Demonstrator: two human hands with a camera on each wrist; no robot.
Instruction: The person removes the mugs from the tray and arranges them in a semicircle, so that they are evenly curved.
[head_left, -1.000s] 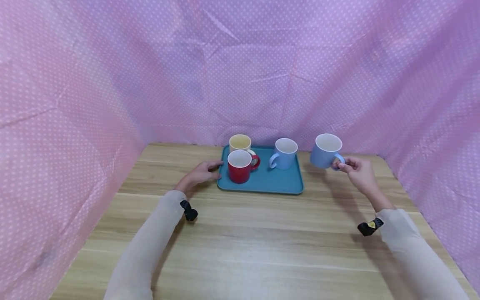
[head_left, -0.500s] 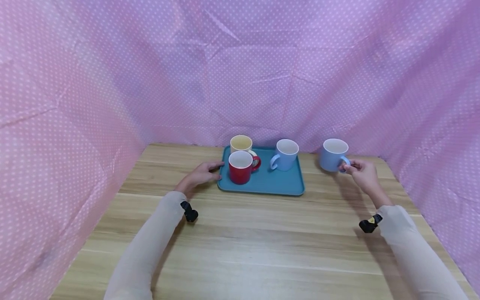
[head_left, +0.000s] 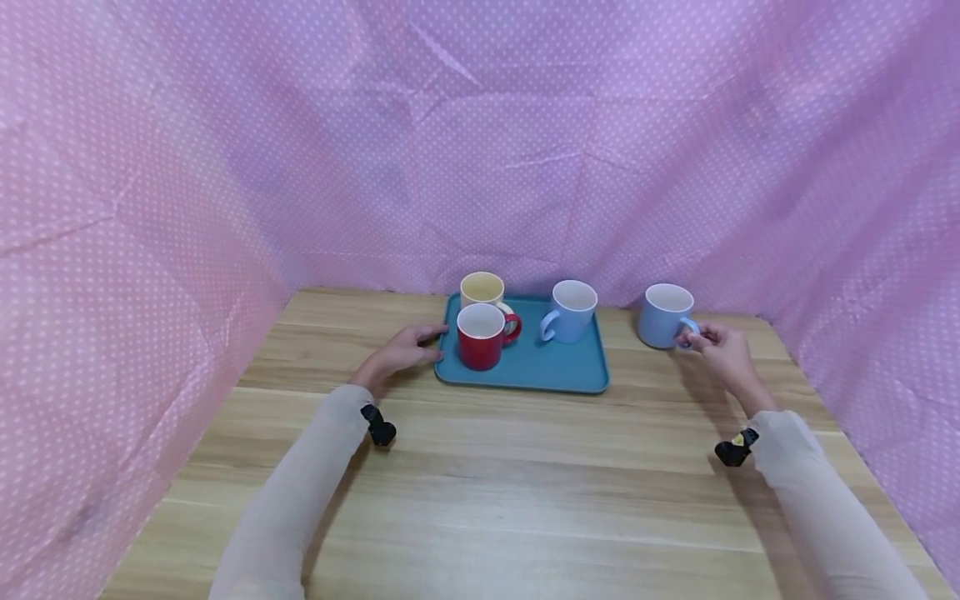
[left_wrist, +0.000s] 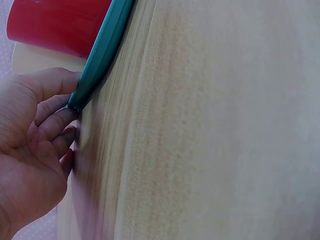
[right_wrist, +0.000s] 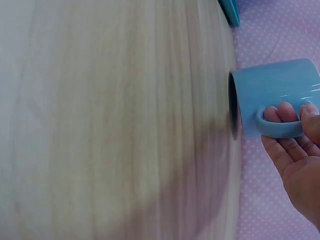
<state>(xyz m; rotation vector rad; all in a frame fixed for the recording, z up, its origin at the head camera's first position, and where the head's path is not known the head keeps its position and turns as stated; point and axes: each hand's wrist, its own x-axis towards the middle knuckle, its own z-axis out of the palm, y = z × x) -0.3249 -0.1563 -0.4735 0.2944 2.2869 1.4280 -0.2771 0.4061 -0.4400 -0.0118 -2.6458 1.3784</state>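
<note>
My right hand (head_left: 726,357) holds a light blue mug (head_left: 663,317) by its handle, right of the tray. In the right wrist view, fingers pass through the handle of the blue mug (right_wrist: 270,82), whose base is at the wooden table. My left hand (head_left: 405,350) is at the left edge of a teal tray (head_left: 551,377); in the left wrist view its thumb and fingers grip the tray's rim (left_wrist: 102,52). On the tray stand a red mug (head_left: 480,350), a cream mug (head_left: 480,287) partly hidden behind it, and a second blue mug (head_left: 573,321).
The wooden table (head_left: 487,483) extends in front of the tray. Pink dotted cloth (head_left: 480,167) hangs behind the table and along both sides. A small black camera sits on each wrist, such as the left wrist camera (head_left: 378,427).
My right hand has moved the blue mug rightward and lowered it to the table. The left hand and the tray have stayed in place.
</note>
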